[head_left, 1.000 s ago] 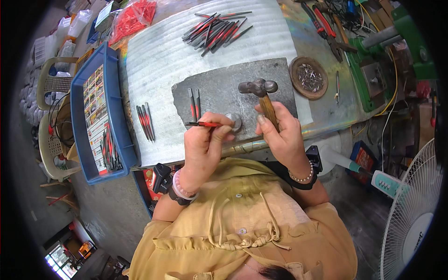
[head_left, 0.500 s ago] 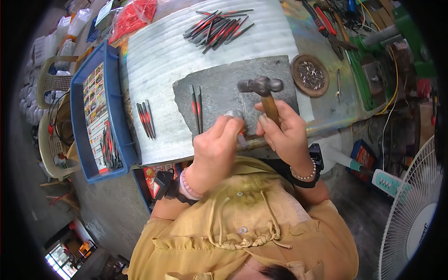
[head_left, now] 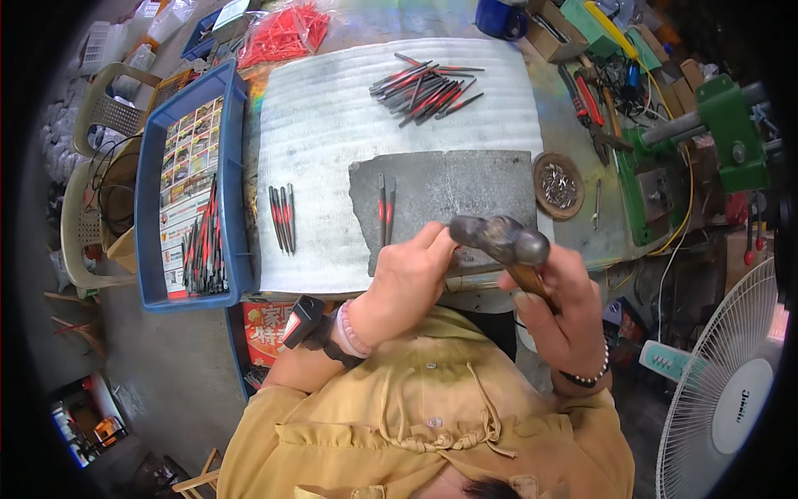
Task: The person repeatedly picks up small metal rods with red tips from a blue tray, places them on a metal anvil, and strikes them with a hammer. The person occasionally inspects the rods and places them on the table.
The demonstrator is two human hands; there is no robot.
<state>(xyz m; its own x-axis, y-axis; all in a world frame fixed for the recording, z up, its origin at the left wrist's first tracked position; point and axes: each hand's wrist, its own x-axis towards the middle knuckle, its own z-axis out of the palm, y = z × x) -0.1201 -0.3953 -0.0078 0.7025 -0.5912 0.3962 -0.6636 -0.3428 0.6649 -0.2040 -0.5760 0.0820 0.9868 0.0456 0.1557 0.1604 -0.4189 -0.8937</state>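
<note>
Two rods point(head_left: 385, 208) on slab point(head_left: 465, 187)

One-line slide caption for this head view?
Right hand raises a hammer over the grey slab; left hand rests at its near edge.

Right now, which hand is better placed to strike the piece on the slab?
Right. The right hand grips the hammer raised above the grey slab, while the left hand rests at the slab's near edge, probably steadying the workpiece.
</note>
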